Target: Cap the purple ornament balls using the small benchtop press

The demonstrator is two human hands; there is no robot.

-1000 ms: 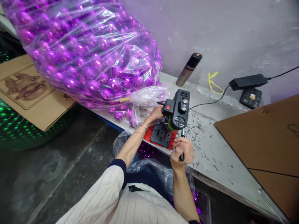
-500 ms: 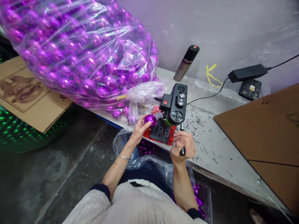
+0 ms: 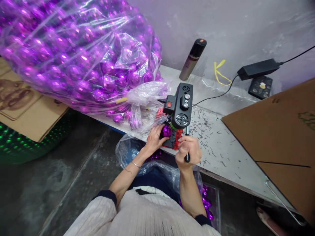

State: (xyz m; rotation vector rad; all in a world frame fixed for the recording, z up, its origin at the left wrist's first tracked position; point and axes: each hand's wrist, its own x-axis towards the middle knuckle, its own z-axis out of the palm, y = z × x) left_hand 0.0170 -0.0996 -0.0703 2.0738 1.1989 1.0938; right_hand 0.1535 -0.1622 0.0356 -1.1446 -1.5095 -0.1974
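Crowding the left grip (image 3: 154,140) cupping a ball (image 3: 167,131) are bag (image 3: 86,65) and machine (image 3: 181,106); the right grip (image 3: 189,150) clenches a lever (image 3: 187,130).

Compared with half a second earlier, the person's left hand (image 3: 154,139) now holds the shiny purple faceted ball (image 3: 167,131) farther right, just beside the green lower part of the black box-shaped machine (image 3: 182,105), near frame centre. The large clear plastic bag of purple balls (image 3: 83,62) sits slightly farther toward the upper left.

There are two hands (image 3: 154,140), one machine (image 3: 182,106), one bottle (image 3: 193,58) and one adapter (image 3: 258,69).
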